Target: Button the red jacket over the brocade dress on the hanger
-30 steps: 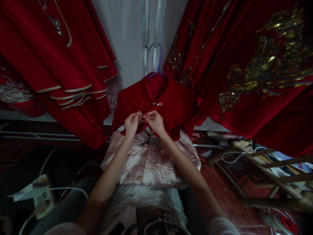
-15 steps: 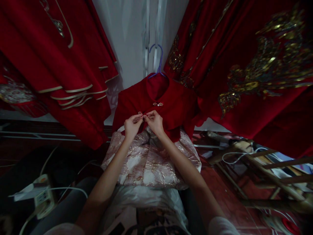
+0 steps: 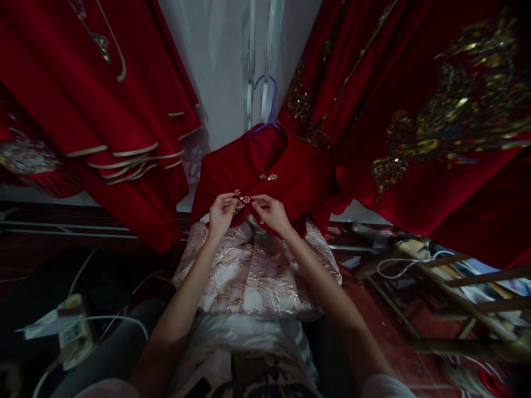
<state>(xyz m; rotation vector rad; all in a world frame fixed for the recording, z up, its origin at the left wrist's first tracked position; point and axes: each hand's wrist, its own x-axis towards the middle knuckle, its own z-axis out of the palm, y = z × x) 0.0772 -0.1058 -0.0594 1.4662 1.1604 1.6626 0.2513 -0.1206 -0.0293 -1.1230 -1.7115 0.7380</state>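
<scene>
A red jacket [image 3: 224,166] rests on a shiny pink-and-white brocade garment [image 3: 269,282] over my lap. A purple hanger [image 3: 271,108] is in its neck. One jewelled clasp [image 3: 268,177] is at the upper front; lower down, a second jewelled clasp [image 3: 244,199] lies between my hands. My left hand [image 3: 221,214] pinches at this clasp's left side, its fingertips close to the ornaments. From the right, the fingers of my right hand [image 3: 271,213] are closed at the clasp's right end. The fingertips' exact hold is small and dim.
Red garments with pale trim [image 3: 136,110] hang at the left. On the right hangs a red gown [image 3: 398,204] with gold sequins. A power strip [image 3: 74,337] with cables stands at lower left. At right is a wooden rack [image 3: 448,287] with a white cable.
My hands have moved apart from each other, the right one shifting right. The jewelled clasp between them now shows, where fingers covered it before.
</scene>
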